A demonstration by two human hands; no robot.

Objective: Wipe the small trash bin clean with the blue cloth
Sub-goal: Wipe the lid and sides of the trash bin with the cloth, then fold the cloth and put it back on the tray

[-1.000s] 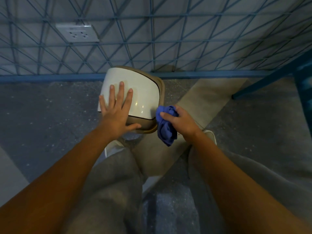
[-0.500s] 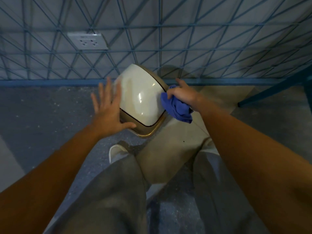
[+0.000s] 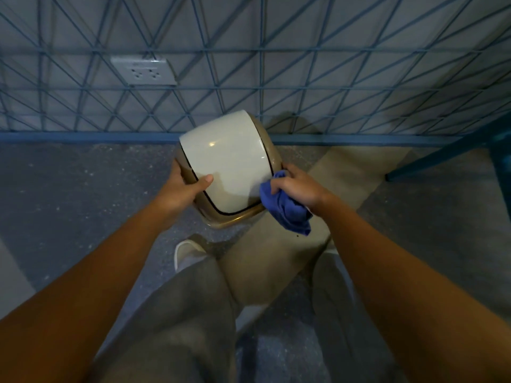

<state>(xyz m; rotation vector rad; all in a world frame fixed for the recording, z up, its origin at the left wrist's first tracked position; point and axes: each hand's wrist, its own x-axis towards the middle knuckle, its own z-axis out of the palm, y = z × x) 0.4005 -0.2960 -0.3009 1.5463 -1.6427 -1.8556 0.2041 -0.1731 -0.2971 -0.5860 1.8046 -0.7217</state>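
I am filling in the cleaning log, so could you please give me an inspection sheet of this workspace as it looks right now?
Surface: grey speckled floor with a beige strip running across it.
Job's things: small trash bin, white body with a tan rim, tilted toward the wearer; blue cloth bunched against its right side.
Clutter: nothing seen.
Hands: left hand grips the bin's left edge, thumb on the white face; right hand is closed on the cloth.
Cables: nothing seen; wall socket has nothing plugged in.
Surroundings: blue wire grid in front of a grey wall; blue furniture leg at right; white shoe below the bin.
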